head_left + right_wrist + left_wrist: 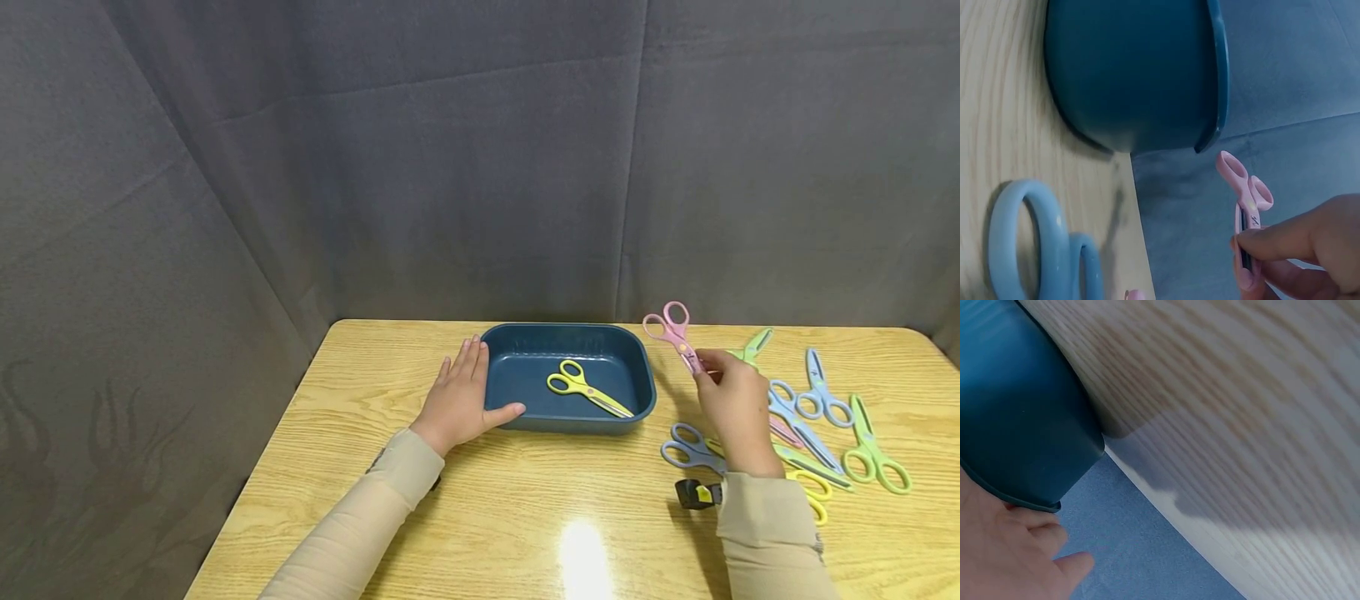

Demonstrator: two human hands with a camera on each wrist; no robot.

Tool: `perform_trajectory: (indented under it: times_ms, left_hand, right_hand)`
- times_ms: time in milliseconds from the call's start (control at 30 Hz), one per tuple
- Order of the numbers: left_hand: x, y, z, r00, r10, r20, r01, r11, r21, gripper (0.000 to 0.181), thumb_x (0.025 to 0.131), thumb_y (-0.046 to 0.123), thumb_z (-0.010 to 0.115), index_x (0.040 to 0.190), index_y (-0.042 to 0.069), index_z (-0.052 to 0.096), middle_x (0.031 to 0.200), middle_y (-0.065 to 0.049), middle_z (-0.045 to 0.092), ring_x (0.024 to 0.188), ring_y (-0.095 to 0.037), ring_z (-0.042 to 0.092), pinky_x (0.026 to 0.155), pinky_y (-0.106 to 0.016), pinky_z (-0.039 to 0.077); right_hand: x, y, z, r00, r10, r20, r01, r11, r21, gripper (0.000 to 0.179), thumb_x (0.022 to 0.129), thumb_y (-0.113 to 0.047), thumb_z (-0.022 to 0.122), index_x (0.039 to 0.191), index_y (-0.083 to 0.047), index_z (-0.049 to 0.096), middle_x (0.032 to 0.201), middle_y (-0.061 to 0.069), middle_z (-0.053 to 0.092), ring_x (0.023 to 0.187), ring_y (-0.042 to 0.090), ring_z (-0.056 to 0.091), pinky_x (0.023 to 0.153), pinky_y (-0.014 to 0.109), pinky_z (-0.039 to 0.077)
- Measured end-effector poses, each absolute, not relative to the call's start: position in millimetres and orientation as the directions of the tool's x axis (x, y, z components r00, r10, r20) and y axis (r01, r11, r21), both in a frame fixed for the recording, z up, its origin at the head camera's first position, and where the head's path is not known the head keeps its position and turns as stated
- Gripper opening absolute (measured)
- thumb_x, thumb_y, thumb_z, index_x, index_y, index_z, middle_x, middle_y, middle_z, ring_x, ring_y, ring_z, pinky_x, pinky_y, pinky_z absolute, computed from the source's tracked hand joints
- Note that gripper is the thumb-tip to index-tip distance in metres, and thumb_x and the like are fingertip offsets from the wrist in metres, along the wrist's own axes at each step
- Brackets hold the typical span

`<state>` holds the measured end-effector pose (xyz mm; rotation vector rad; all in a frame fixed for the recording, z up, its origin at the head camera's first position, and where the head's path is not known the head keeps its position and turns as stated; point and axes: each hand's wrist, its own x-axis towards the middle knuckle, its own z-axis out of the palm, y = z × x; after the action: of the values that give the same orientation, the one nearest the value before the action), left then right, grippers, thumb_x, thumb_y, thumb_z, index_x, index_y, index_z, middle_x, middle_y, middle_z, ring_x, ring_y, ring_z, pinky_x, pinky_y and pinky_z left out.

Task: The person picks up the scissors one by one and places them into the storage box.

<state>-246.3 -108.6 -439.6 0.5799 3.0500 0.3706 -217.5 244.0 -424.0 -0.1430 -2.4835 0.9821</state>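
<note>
In the head view my right hand (733, 406) pinches pink scissors (677, 336) by the blade end, handles pointing up and left, to the right of a dark blue tray (570, 423). The right wrist view shows thumb and fingers around the blades of these pink scissors (1249, 203). My left hand (459, 398) rests against the tray's left side, fingers straight and thumb over the front rim. Inside the tray lie yellow scissors (588, 390). In the left wrist view the left hand (1013, 550) touches the rim of the tray (1029, 406).
Several scissors lie at the right of the wooden table (495, 517): blue ones (823, 392), green ones (870, 454), and others partly under the right hand and wrist. Blue handles (686, 450) lie left of that wrist. A grey curtain (480, 183) hangs behind the table.
</note>
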Motion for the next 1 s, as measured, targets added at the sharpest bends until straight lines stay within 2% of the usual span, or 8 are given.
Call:
perform_trajectory:
  times_ms: [567,1000]
  left_hand:
    - [-247.0,-108.1,-439.7,-0.932,0.363,0.023,0.358,0.907,0.22,0.114,0.089,0.078,0.051,0.161,-0.001,0.011,0.169,-0.016,0.007,0.156,-0.028,0.001,0.124,-0.05,0.009]
    - [-246.3,-107.8,-439.9,-0.934,0.356,0.018,0.351,0.907,0.232,0.114,0.089,0.077,0.052,0.161,-0.001,0.011,0.169,-0.015,0.006,0.156,-0.027,0.0,0.124,-0.049,0.007]
  right_hand:
    - [-216.3,222.1,-415.4,-0.859,0.245,0.449,-0.142,0.729,-0.67,0.026,0.092,0.007,0.062,0.117,0.009,0.07,0.098,0.026,0.072,0.08,0.034,0.068,0.057,0.015,0.039]
    - [-215.2,201.4,-415.9,-0.845,0.157,0.512,-0.253,0.725,-0.64,0.025,0.089,0.012,0.064,0.112,0.009,0.072,0.094,0.025,0.072,0.076,0.031,0.065,0.062,0.027,0.045]
